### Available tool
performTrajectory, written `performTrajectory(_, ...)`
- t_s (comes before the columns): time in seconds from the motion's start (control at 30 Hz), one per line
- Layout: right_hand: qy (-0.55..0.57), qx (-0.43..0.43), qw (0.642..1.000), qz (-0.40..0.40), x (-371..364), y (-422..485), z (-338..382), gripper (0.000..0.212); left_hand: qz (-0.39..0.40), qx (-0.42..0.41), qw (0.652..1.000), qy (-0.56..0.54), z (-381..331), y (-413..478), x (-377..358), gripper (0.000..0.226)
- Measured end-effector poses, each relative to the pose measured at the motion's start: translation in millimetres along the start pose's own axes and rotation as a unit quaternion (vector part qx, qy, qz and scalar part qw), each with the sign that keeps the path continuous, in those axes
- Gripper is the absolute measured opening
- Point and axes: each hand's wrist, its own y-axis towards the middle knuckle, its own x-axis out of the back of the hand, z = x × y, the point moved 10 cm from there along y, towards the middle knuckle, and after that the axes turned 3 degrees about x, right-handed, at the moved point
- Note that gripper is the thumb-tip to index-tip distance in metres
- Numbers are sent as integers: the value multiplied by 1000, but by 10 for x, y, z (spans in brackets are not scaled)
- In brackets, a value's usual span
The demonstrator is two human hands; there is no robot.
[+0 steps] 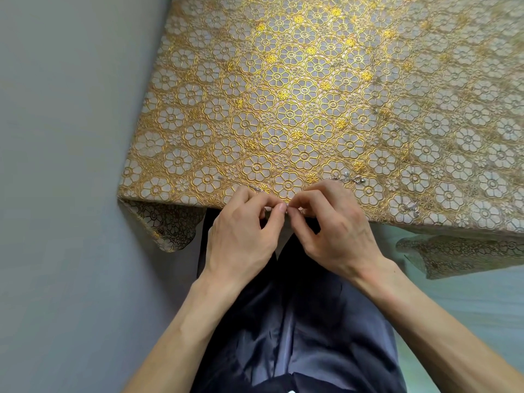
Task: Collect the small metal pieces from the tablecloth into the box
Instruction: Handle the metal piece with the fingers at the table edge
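Both hands meet at the near edge of the tabletop. Left hand [243, 231] and right hand [331, 225] have fingers curled, thumb and forefinger tips pinched together on one tiny metal piece [287, 207] held between them, mostly hidden by the fingertips. More metal pieces [350, 178] lie loose on the gold floral tablecloth [297, 89] just beyond the right hand. Another small cluster [414, 208] sits further right, near the edge.
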Motion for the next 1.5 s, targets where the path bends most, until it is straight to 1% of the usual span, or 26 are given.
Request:
performTrajectory(0.17,-28,-3,999,22,-33,41,29,17,-20,-8,999,29,-25,-11,16,16)
performTrajectory(0.67,-66,14,997,28,-70,40,55,17,-20,-9,1000,19,-4,11,3,15)
performTrajectory(0.83,-54,9,998,33,-70,39,39,16,-18,-16,1000,13,-15,13,1,14)
performTrajectory(1.0,-36,-3,999,34,-61,24,-1,16,-35,-15,999,25,-16,-8,26,13)
performTrajectory(1.17,-21,-8,1000,21,-26,6,-38,19,-37,-7,999,-5,34,9,56,9)
performTrajectory(1.4,-12,-12,1000,25,-39,-5,-60,17,-36,-34,998,41,-51,-43,85,9)
performTrajectory(1.5,2,-6,1000,23,-9,-28,-58,12,-44,-65,994,72,-96,-46,108,15)
